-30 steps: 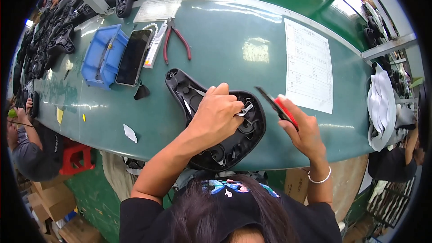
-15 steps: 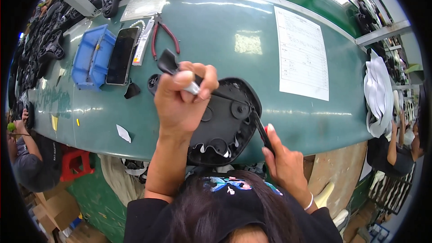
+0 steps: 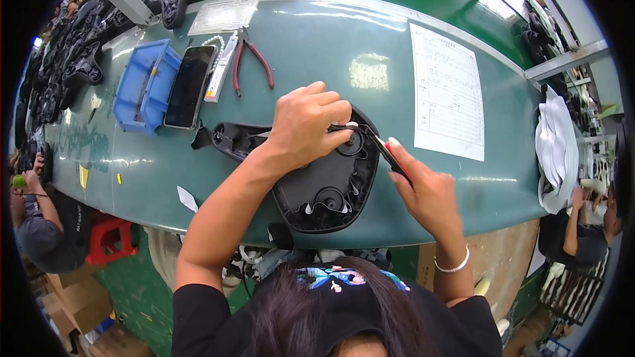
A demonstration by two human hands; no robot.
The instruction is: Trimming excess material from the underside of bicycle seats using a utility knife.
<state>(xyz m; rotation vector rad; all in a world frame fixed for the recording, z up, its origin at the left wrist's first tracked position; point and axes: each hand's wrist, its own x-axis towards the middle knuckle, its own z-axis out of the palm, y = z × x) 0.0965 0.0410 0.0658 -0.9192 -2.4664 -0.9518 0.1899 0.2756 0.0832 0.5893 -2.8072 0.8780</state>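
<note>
A black moulded shell point(image 3: 304, 193) with a narrow arm pointing left and upturned edges lies on the green table in front of me. My left hand point(image 3: 311, 122) is closed at the shell's far edge, its fingers pinching a thin strip of black edge material; part of the strip is hidden by the fingers. My right hand point(image 3: 426, 192) grips a slim black and red knife point(image 3: 395, 162). Its blade tip meets the shell's right rim, close to my left fingertips. A dark scrap point(image 3: 281, 235) sits at the table's near edge, below the shell.
Red-handled pliers point(image 3: 253, 66), a phone point(image 3: 190, 86) and a blue bin point(image 3: 147, 86) are at the left. A printed sheet point(image 3: 449, 92) lies right, near stacked white pieces point(image 3: 554, 149). Black shells point(image 3: 84, 67) are piled far left; people work at both sides.
My left hand has come down from its raised position and turned, now at the shell's far edge; the black strip it held up is no longer in sight there. A dark scrap shows near the table edge.
</note>
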